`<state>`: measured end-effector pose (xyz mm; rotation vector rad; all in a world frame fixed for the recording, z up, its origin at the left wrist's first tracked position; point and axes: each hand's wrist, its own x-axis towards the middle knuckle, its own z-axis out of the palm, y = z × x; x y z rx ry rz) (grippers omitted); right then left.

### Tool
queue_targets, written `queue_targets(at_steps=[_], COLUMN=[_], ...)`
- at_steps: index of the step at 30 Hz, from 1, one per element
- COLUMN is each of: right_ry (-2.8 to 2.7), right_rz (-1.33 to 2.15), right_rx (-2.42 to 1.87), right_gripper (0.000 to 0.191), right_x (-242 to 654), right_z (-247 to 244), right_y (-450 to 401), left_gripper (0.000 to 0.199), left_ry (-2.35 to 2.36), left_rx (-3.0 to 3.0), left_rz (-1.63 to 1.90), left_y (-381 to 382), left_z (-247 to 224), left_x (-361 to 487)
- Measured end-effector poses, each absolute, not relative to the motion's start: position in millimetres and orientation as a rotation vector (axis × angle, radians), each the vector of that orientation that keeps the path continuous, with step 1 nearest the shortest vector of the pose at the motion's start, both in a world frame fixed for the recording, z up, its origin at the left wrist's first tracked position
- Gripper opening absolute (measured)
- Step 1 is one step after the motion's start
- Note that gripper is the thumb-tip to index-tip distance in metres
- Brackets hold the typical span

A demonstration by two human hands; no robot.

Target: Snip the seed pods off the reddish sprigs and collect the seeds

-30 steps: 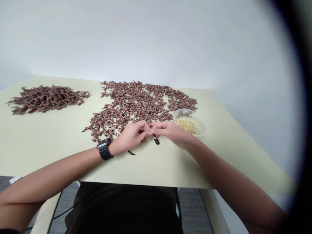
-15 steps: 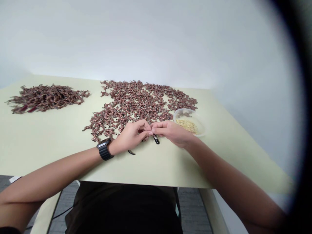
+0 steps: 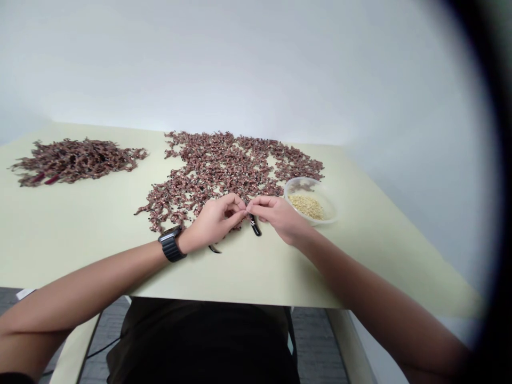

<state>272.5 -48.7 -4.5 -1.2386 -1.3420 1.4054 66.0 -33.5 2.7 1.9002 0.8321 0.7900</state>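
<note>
Hands: right hand (image 3: pixel 281 217) pinched a small black strip (image 3: pixel 255 227) at its top end, left hand (image 3: pixel 214 223) curled against it, grip unclear, both at the near edge of the reddish-brown scatter (image 3: pixel 218 165). Strip looked light, thin, stiffish; hold by the end.

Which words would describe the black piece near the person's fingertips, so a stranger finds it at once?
On the pale green table, find the large reddish-brown spread and the two hands meeting at its near edge. Just below the fingertips of the right hand sits a small glossy black piece. Unlike the thin dark sliver by the left hand, it is thicker.
</note>
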Motion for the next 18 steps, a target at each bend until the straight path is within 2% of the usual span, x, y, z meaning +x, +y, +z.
queue_targets(at_steps=[10, 18], right_ry=[-1.349, -1.089], right_rz=[1.241, 1.556], right_rx=[-1.261, -1.152], right_gripper=[0.013, 0.021], right_x=[273, 260], right_z=[0, 6], right_y=[-50, -60], left_gripper=[0.016, 0.017], left_ry=[0.891, 1.019], left_rx=[1.926, 1.894], left_rz=[0.843, 1.066], left_y=[-30, -20], left_z=[-3, -11], left_x=[66, 66])
